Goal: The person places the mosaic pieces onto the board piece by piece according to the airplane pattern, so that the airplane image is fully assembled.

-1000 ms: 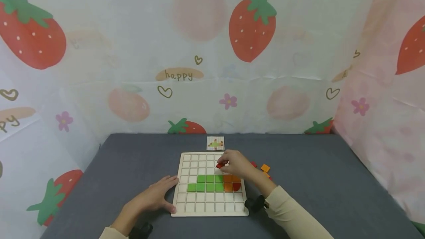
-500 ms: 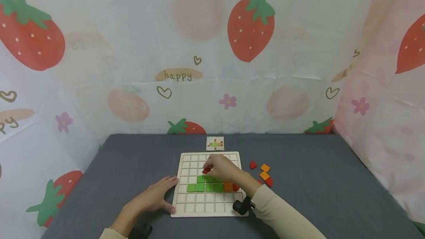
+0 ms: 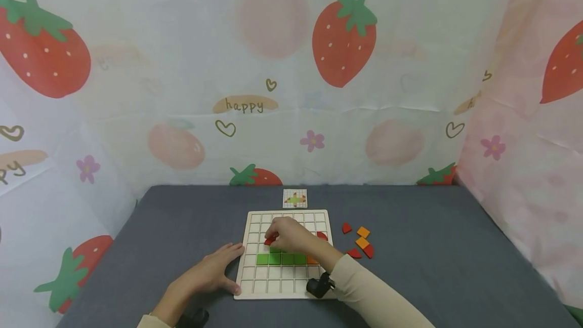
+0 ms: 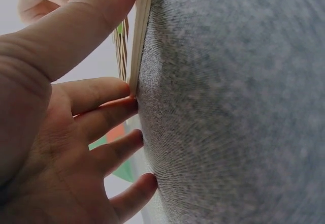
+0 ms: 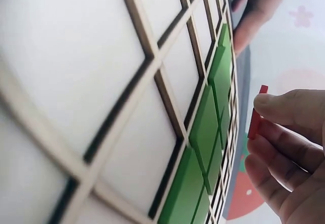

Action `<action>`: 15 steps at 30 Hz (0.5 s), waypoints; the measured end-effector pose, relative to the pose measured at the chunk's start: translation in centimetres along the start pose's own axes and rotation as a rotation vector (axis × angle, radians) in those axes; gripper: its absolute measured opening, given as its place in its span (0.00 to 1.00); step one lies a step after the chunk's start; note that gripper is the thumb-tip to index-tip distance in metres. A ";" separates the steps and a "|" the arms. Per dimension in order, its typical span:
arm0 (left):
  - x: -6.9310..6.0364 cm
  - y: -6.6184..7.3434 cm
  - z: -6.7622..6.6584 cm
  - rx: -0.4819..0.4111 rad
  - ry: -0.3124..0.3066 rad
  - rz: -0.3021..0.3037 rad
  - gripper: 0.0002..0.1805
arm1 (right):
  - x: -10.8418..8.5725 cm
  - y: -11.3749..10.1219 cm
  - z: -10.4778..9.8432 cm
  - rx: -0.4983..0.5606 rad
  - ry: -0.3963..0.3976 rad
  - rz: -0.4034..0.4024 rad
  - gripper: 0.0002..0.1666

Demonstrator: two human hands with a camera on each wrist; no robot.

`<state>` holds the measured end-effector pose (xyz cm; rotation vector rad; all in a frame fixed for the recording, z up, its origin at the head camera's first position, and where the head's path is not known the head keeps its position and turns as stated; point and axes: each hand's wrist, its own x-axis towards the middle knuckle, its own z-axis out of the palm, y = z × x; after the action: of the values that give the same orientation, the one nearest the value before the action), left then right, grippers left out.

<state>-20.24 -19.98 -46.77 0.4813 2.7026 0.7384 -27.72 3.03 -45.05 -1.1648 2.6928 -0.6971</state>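
Five tiles (image 3: 362,243) lie unplaced on the bench (image 3: 196,227); the board (image 3: 274,286) is part-filled. The right hand (image 3: 291,236) pinches a red tile (image 5: 255,122); the left hand (image 3: 211,268), fingers straight, touches the board.

Strawberry-print cloth (image 3: 291,75) walls the table (image 3: 432,247) into a booth

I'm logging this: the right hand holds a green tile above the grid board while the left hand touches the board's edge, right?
No, the tile is red, not green, as the right wrist view shows. The right hand holds it above the grid board while the left hand touches the board's edge.
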 end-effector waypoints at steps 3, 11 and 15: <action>0.0 -0.1 0.1 -0.014 -0.008 -0.012 0.54 | 0.2 -0.3 0.3 -0.016 -0.009 -0.012 0.10; 0.0 -0.2 0.1 -0.038 -0.008 -0.004 0.54 | 0.6 -0.9 1.0 -0.061 -0.036 -0.042 0.11; 0.1 -0.3 0.1 -0.025 -0.006 -0.004 0.54 | 0.9 -1.0 1.1 -0.095 -0.036 -0.046 0.10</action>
<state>-20.38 -20.17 -47.03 0.4716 2.6847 0.7670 -27.35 1.40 -45.51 -1.2522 2.7040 -0.5543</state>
